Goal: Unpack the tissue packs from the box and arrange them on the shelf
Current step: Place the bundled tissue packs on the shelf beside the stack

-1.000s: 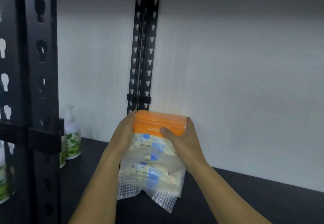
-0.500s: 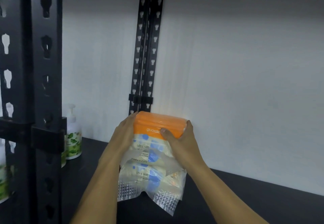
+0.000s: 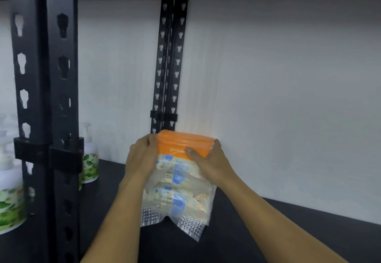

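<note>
A tissue pack with an orange top and clear plastic wrap stands upright on the black shelf board, close to the white back wall. My left hand presses against its left side near the top. My right hand grips the orange top's right side, thumb across the front. The pack's crimped lower edge rests on the board. No box is in view.
A black slotted upright post stands near at the left, and another post rises at the back behind the pack. Pump bottles with green leaf labels stand left of the near post. The board extends to the right.
Both hands and the pack have stayed almost still; the pack sits slightly more upright against the back of the shelf.
</note>
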